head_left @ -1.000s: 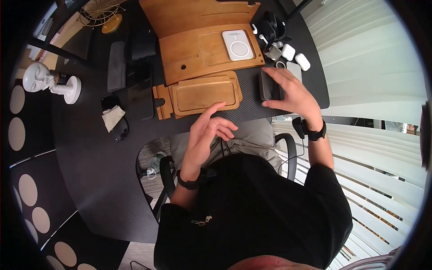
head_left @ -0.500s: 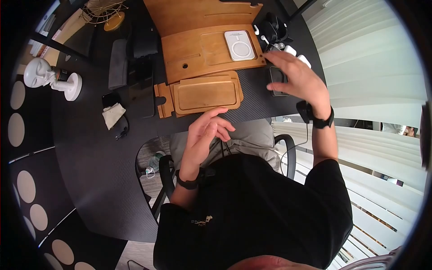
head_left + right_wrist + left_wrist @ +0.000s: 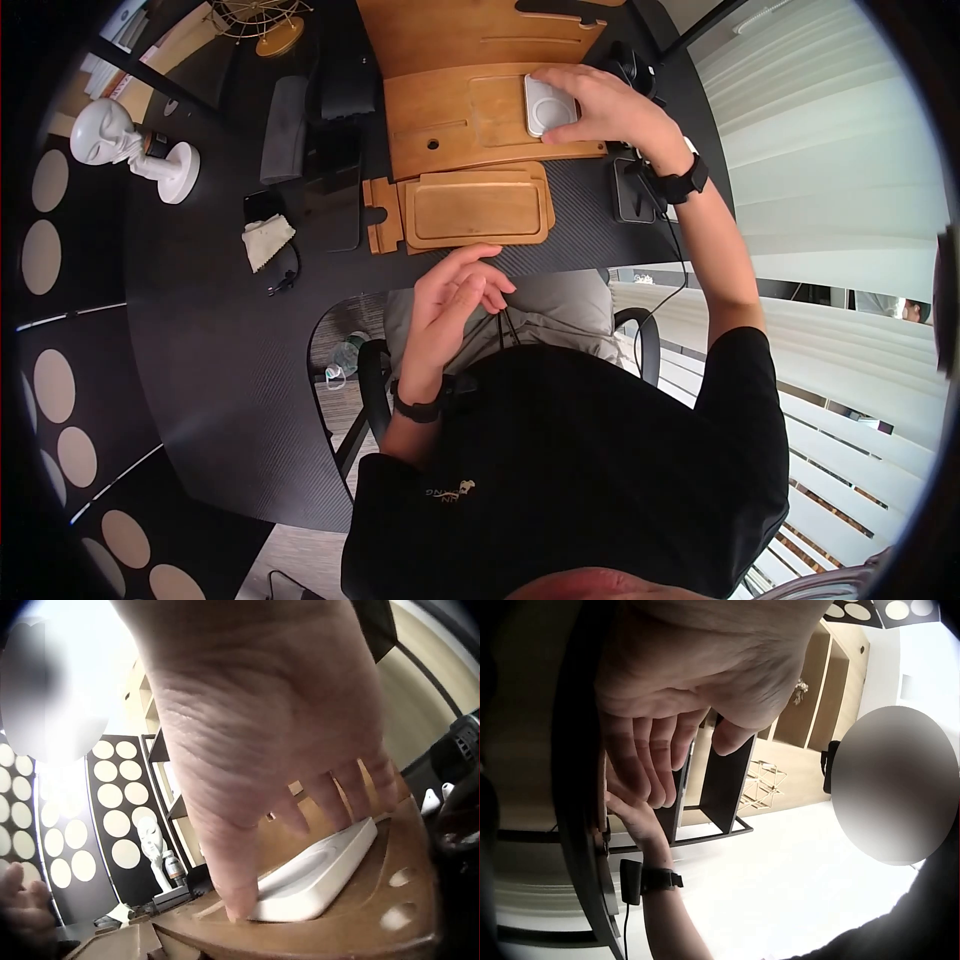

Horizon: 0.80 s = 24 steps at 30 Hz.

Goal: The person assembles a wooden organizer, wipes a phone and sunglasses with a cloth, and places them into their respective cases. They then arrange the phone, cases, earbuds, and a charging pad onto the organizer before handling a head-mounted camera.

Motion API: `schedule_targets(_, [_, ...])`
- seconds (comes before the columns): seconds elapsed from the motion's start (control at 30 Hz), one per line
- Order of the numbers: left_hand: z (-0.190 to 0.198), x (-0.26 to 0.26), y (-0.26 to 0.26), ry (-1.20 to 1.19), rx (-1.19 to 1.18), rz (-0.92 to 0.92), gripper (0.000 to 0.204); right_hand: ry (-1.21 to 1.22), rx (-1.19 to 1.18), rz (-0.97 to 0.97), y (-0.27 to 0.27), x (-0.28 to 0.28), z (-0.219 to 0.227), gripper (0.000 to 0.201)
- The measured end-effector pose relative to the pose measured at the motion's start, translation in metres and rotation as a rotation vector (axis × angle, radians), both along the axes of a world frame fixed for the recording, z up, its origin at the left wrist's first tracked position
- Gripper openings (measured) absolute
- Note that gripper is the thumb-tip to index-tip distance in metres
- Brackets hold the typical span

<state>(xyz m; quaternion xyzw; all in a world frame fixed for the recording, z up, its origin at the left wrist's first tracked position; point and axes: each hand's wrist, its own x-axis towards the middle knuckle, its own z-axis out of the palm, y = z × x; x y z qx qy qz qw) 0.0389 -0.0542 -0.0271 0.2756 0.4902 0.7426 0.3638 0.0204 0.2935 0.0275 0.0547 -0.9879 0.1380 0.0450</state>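
Note:
My right hand [image 3: 612, 108] spans a white magnetic power bank [image 3: 540, 115] with a round ring on its face. In the right wrist view the thumb pinches the near end of the power bank [image 3: 319, 881] and the fingertips are at its far end. It lies at the right side of a wooden desk organizer panel [image 3: 420, 115]. My left hand [image 3: 447, 308] hovers near the desk's front edge, fingers loosely bent, holding nothing. Just beyond it lies a shallow wooden tray [image 3: 475, 215], with a small notched wooden piece [image 3: 381, 228] on its left.
A dark rectangular case [image 3: 633, 192] lies right of the tray, partly behind the right wrist's cable. Headphones [image 3: 628, 65] are behind the right hand. On the left are a cloth [image 3: 268, 240], a grey case [image 3: 286, 130] and a white head figurine [image 3: 103, 135].
My right hand has left the dark case, moved up and left, and taken hold of the power bank. The left hand stays almost still; the view has shifted slightly.

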Motion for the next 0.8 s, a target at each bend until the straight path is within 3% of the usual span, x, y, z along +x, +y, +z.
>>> schedule_targets(0.27, [0.0, -0.004, 0.0, -0.063, 0.004, -0.019, 0.034, -0.033, -0.064, -0.011, -0.021, 0.033, 0.03, 0.076])
schedule_targets(0.43, [-0.002, -0.004, 0.001, -0.091, 0.006, -0.028, 0.034, -0.014, -0.032, 0.104, -0.044, 0.071, 0.031, 0.071])
schedule_targets(0.57, [-0.002, -0.004, 0.003, -0.096, 0.005, -0.044, 0.033, -0.075, 0.007, 0.064, -0.063, 0.098, 0.031, 0.071])
schedule_targets(0.8, [-0.001, -0.003, 0.008, -0.089, -0.005, -0.065, 0.033, -0.007, 0.021, 0.082, -0.061, 0.104, 0.022, 0.066])
